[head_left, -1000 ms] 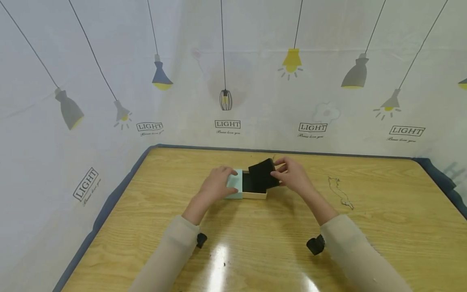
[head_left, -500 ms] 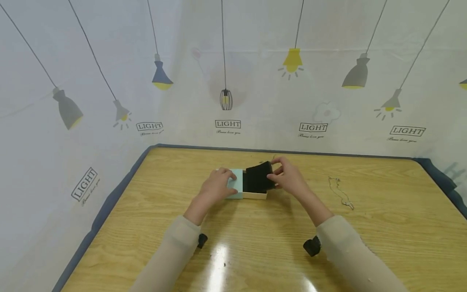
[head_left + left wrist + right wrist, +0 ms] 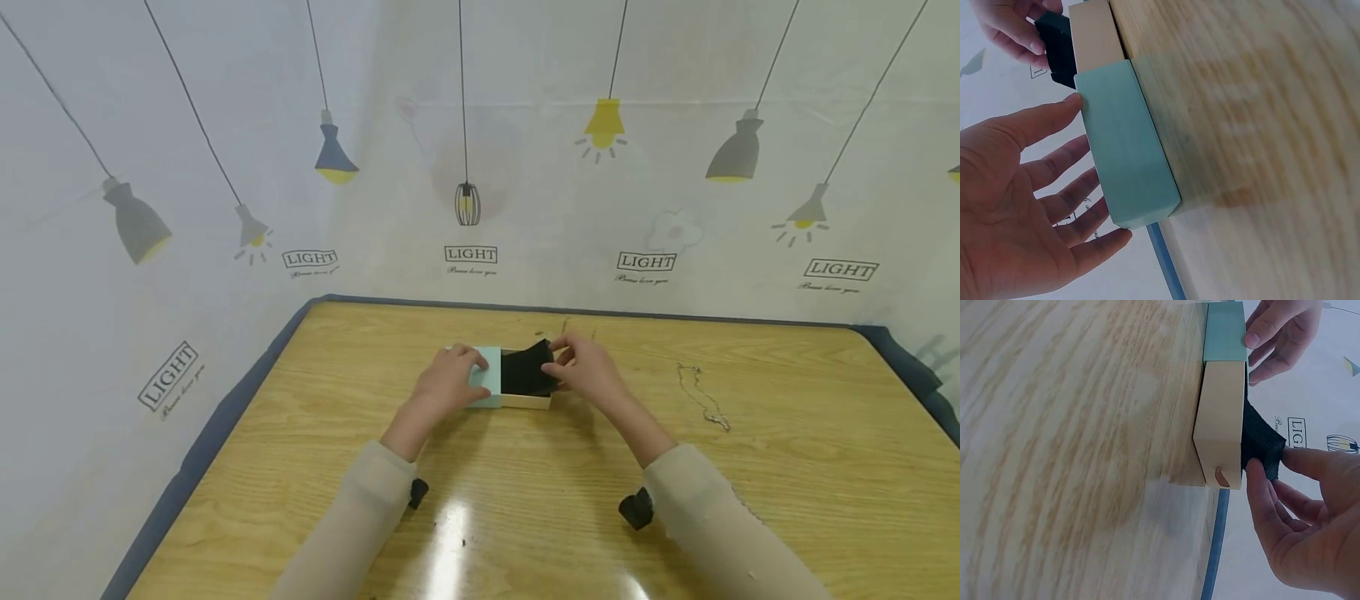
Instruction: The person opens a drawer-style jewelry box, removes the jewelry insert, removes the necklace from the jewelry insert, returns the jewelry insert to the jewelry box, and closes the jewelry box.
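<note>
A slide-out box lies on the table, with a mint-green sleeve [image 3: 1119, 144] and a cream drawer [image 3: 1219, 406] pulled out to the right. Over the sleeve's top, my left hand [image 3: 442, 379] rests with fingers spread and fairly straight, thumb tip near the front edge. My right hand [image 3: 588, 371] pinches the right end of a black, foam-like pad [image 3: 527, 368] between thumb and fingers. The pad is bent; its left part lies down in the drawer while its right end is raised. In the right wrist view, the drawer wall hides the pad's lower part.
A thin silver chain necklace [image 3: 702, 398] with a small pendant lies on the table [image 3: 525, 492] right of my right hand. Behind the table hangs a white backdrop [image 3: 390, 208] printed with lamps. Black straps [image 3: 636, 508] show at both cuffs.
My right hand has moved left and slightly lower with the black pad, which sits further into the drawer. My left hand has stayed on the sleeve.
</note>
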`<action>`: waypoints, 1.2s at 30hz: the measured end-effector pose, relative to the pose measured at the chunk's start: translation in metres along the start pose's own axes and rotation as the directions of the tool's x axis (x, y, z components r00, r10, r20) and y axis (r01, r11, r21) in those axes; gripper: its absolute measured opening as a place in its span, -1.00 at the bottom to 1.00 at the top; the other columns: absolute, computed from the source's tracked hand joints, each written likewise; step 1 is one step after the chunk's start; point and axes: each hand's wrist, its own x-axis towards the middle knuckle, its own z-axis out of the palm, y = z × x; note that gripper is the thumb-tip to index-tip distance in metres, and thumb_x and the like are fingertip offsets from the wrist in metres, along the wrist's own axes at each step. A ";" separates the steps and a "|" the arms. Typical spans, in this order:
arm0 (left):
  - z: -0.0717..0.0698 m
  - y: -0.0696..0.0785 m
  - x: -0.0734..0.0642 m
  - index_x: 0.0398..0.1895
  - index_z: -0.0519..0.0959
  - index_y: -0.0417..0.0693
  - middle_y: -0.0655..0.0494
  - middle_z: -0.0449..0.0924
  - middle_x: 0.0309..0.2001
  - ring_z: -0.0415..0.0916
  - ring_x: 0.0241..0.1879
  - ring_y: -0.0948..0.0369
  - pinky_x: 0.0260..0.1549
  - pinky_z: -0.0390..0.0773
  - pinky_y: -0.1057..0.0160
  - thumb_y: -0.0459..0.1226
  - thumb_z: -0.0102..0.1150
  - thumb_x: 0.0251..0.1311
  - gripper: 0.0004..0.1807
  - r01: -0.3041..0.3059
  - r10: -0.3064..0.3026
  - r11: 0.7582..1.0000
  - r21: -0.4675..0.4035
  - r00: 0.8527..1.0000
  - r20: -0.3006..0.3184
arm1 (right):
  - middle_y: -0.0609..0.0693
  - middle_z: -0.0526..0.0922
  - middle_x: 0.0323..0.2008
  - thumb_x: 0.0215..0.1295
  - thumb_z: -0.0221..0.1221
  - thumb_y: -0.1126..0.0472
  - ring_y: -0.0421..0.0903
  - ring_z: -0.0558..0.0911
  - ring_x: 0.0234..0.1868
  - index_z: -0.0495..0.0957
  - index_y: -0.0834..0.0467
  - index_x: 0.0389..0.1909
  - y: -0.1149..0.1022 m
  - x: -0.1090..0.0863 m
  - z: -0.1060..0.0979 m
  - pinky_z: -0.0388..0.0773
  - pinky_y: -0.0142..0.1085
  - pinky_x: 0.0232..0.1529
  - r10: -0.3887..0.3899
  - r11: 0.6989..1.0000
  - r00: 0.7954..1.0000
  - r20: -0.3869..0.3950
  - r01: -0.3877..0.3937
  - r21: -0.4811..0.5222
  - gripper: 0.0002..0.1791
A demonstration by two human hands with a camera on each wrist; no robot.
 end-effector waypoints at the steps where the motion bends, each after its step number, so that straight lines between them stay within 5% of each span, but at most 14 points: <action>1: 0.000 0.000 0.000 0.20 0.55 0.04 0.00 0.35 0.40 0.25 0.41 -0.03 0.30 0.48 -0.02 -0.05 0.32 0.26 -0.53 -0.001 0.001 1.000 0.000 1.000 0.000 | 0.24 0.61 -0.14 0.36 0.25 0.24 0.04 0.73 -0.35 0.48 0.28 0.15 0.000 0.000 0.000 0.76 -0.15 -0.25 -0.002 1.000 1.000 0.003 0.002 -0.005 -0.60; 16: -0.002 0.002 -0.001 0.19 0.55 0.02 -0.01 0.36 0.39 0.26 0.40 -0.04 0.29 0.49 -0.03 -0.05 0.32 0.26 -0.53 -0.001 0.001 1.000 -0.006 1.000 0.007 | 0.13 0.67 -0.21 0.31 0.29 0.21 -0.08 0.60 -0.44 0.50 0.26 0.15 0.001 0.002 0.007 0.54 -0.31 -0.41 -0.012 0.986 1.000 0.014 0.014 -0.164 -0.57; 26: 0.000 0.000 -0.003 0.20 0.55 0.01 -0.02 0.37 0.38 0.27 0.40 -0.03 0.30 0.48 -0.02 -0.07 0.32 0.26 -0.53 -0.004 0.004 1.000 -0.015 1.000 0.002 | 0.05 0.60 -0.25 0.26 0.33 0.17 -0.08 0.52 -0.35 0.55 0.18 0.18 0.003 0.007 0.017 0.46 -0.27 -0.36 -0.031 0.936 0.999 0.031 0.040 -0.350 -0.53; 36: -0.001 0.001 -0.003 0.19 0.55 0.00 -0.01 0.37 0.38 0.27 0.40 -0.03 0.30 0.47 -0.02 -0.07 0.31 0.27 -0.53 -0.005 0.005 1.000 -0.019 1.000 -0.002 | 0.05 0.61 -0.28 0.26 0.33 0.15 -0.06 0.53 -0.31 0.56 0.19 0.18 0.003 0.009 0.018 0.51 -0.21 -0.29 -0.028 0.904 0.997 0.070 0.055 -0.423 -0.53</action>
